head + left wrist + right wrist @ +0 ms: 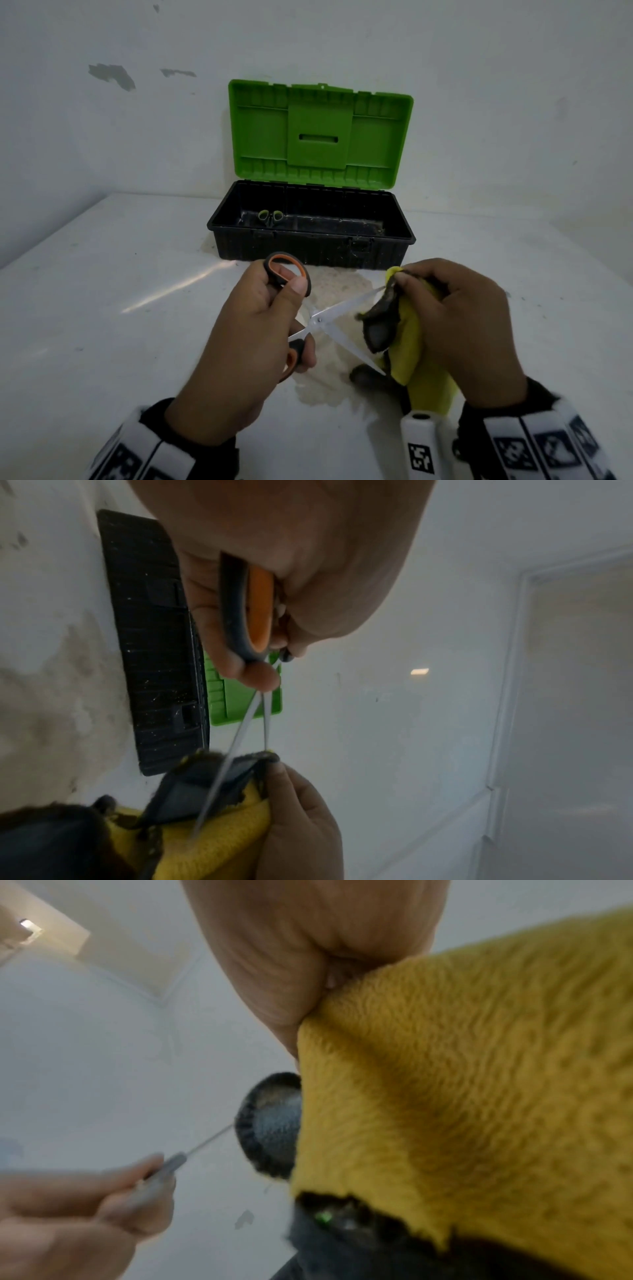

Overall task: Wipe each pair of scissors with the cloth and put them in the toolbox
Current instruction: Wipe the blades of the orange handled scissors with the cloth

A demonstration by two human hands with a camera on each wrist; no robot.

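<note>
Both wrists, in black sleeves with patterned white bands, sit nearest the head camera, above the white desk (102,291). Left hand (239,342) fingers (298,291) are curled round the orange-and-black handles of the scissors (320,320), thumb through the upper loop, other fingers round the lower handle, holding the blades spread wide in an X. Right hand (462,325) fingers (411,277) pinch the yellow cloth (411,342), its edge trimmed in dark grey, around the tip of the upper blade; the lower blade's tip runs down against the cloth's hanging fold. The left wrist view shows both blades reaching into the cloth (212,845), with the right thumb pressed on its top edge. In the right wrist view the cloth (462,1083) fills most of the picture and is blurred. Beyond the hands the toolbox (308,246) stands on the desk near the wall, its green lid (322,133) propped upright. Inside, at the left end, lie green scissors (270,216), only their handle loops showing. A pale stain marks the desk beneath the hands.
</note>
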